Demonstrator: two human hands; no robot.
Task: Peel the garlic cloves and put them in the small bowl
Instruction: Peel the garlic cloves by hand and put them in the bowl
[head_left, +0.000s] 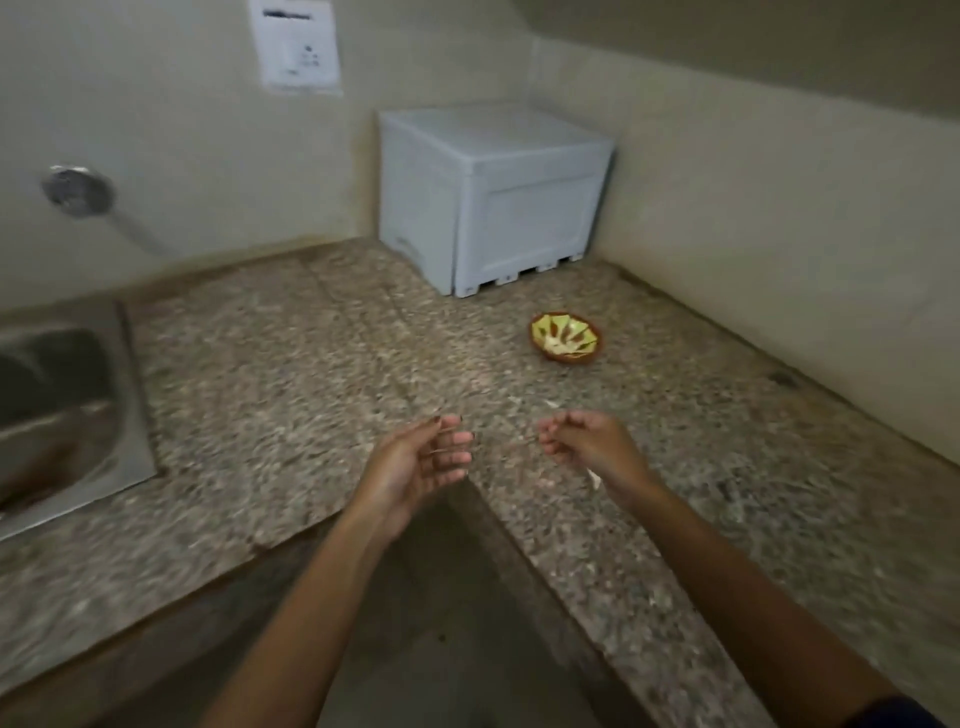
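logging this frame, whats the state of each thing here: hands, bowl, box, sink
left hand: fingers loosely curled, holds nothing I can see
right hand: fingers loosely curled, contents too blurred to tell
small bowl: upright on the counter, pale pieces inside
white box: closed, in the corner
sink: no dishes visible

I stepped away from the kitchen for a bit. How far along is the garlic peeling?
Looks mostly done: the small bowl on the counter holds pale pieces that look like peeled cloves. The left hand and right hand hover loosely curled, holding nothing clearly visible. Pale peel scraps lie near the right hand; no unpeeled garlic shows.
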